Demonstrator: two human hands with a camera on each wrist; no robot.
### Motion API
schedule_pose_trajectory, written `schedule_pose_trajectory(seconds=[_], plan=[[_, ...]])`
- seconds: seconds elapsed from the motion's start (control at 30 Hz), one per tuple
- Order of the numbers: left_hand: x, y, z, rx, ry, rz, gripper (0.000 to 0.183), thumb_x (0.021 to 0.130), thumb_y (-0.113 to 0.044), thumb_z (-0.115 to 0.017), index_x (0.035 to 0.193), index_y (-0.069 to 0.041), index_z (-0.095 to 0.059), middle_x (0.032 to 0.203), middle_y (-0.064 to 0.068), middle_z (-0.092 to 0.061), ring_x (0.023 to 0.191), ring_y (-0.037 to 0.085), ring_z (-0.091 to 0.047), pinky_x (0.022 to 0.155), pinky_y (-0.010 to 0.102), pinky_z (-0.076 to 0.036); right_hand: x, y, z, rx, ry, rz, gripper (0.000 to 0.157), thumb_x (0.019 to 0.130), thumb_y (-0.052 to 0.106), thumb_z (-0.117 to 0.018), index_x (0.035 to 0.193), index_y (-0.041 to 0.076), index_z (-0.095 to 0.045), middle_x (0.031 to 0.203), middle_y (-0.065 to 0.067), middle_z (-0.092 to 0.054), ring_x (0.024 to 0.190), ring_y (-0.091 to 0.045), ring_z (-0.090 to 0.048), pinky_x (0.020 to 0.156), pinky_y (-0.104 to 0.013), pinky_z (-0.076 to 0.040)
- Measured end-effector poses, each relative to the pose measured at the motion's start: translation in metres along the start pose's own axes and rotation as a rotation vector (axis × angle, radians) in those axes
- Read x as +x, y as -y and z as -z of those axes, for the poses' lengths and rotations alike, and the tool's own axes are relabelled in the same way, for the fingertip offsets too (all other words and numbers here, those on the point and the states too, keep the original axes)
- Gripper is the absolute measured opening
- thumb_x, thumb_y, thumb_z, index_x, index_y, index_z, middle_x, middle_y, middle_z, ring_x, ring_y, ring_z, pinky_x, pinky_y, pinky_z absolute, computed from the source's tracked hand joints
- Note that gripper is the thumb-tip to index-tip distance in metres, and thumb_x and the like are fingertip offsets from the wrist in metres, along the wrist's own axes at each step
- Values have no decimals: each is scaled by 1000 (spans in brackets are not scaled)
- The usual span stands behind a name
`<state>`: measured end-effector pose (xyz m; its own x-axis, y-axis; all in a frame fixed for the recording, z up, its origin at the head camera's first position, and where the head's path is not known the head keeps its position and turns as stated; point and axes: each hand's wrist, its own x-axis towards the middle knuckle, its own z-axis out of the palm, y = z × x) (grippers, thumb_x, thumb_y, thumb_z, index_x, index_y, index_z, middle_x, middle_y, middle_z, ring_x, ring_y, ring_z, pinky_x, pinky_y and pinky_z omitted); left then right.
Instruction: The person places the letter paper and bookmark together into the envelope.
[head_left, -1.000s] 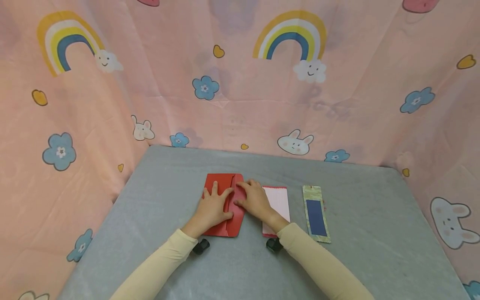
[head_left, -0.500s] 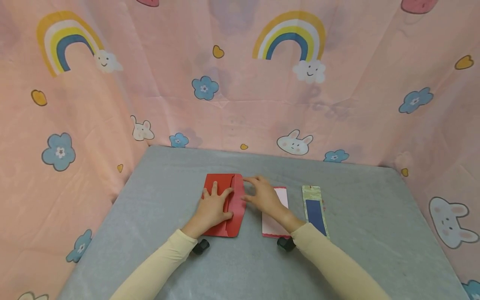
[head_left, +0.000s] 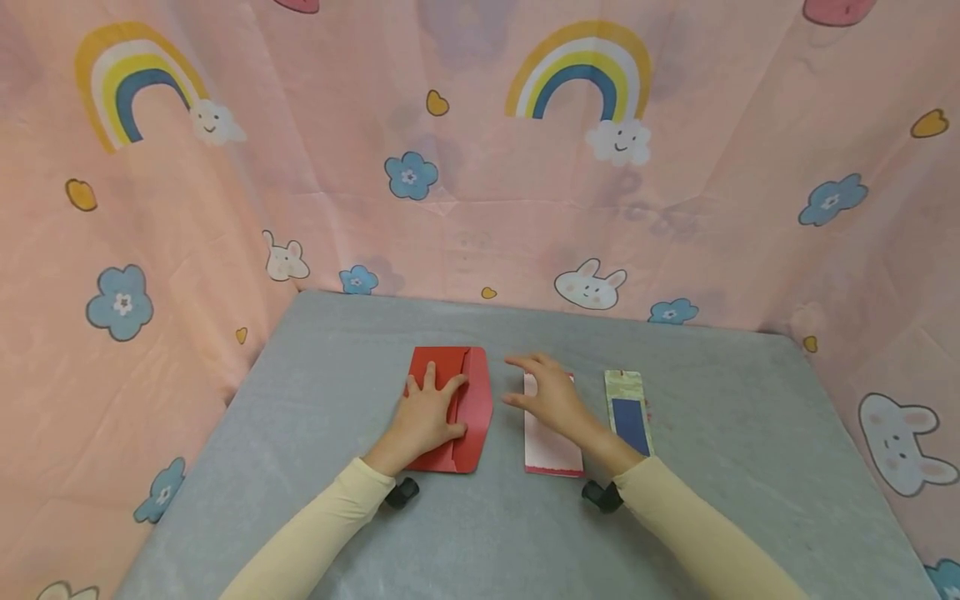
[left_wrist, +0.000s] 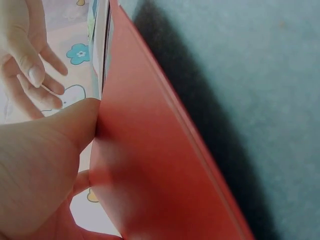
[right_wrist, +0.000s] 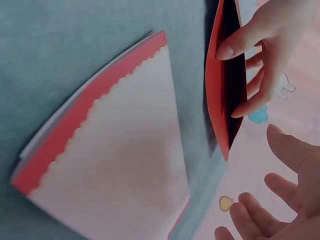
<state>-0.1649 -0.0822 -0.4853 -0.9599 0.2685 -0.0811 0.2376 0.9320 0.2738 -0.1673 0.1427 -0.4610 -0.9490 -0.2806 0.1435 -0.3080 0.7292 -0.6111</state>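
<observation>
A red envelope [head_left: 431,360] lies on the grey cloth with its pink-red flap [head_left: 477,400] folded out to the right. My left hand [head_left: 422,418] rests on it, fingers spread, thumb and forefinger by the flap's fold. In the right wrist view, the envelope's mouth looks dark beside the thumb. My right hand [head_left: 553,402] hovers over a folded pale pink card [head_left: 551,454] with red edges, touching nothing. Its thumb and fingers are apart, also in the right wrist view, where the card [right_wrist: 120,140] fills the middle.
Right of the card lies a green strip [head_left: 624,386] with a dark blue panel, partly behind the right wrist. Dark wrist cameras [head_left: 402,493] sit under both wrists. A pink patterned curtain [head_left: 480,225] encloses the grey-covered table [head_left: 337,375].
My right hand has let go of the envelope's flap and moved right, over the pink card. The left hand has stayed on the envelope.
</observation>
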Motion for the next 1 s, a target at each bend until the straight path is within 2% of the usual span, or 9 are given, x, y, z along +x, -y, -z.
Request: schedule_pose_trajectory(seconds=[0.3, 0.43, 0.6, 0.77, 1.0], plan=[[0, -1, 0, -18, 2, 4, 77, 79, -41, -78, 146, -28, -44, 158, 29, -29, 135, 62, -35, 91, 63, -52, -12, -12, 14, 61, -11, -45, 60, 81, 20, -82, 136, 10, -60, 133, -17, -59, 125, -37, -54, 102, -57, -47], [0, -1, 0, -25, 8, 3, 77, 79, -41, -78, 147, -27, -44, 158, 29, -28, 135, 62, -35, 92, 63, -52, -18, -21, 23, 89, 1, -73, 59, 83, 20, -80, 137, 10, -59, 139, -18, -55, 132, -39, -49, 106, -59, -43], [0, 0, 0, -19, 4, -3, 77, 79, -40, -79, 147, -27, -44, 157, 29, -29, 135, 63, -35, 91, 62, -52, -26, -34, 32, 73, -11, -82, 58, 85, 23, -78, 138, 10, -58, 142, -18, -55, 136, -40, -46, 108, -62, -39], [-2, -1, 1, -22, -6, -15, 76, 79, -39, -79, 146, -27, -44, 157, 30, -30, 134, 64, -36, 89, 63, -53, -34, -46, 36, 50, -54, -92, 58, 83, 19, -79, 136, 9, -59, 139, -19, -57, 130, -39, -53, 104, -59, -46], [-2, -1, 2, -11, 5, -15, 76, 80, -40, -78, 147, -27, -44, 157, 30, -30, 134, 64, -35, 90, 62, -53, -43, -56, 35, 33, -53, -150, 55, 83, 18, -79, 133, 5, -60, 129, -22, -60, 118, -40, -58, 98, -58, -50]])
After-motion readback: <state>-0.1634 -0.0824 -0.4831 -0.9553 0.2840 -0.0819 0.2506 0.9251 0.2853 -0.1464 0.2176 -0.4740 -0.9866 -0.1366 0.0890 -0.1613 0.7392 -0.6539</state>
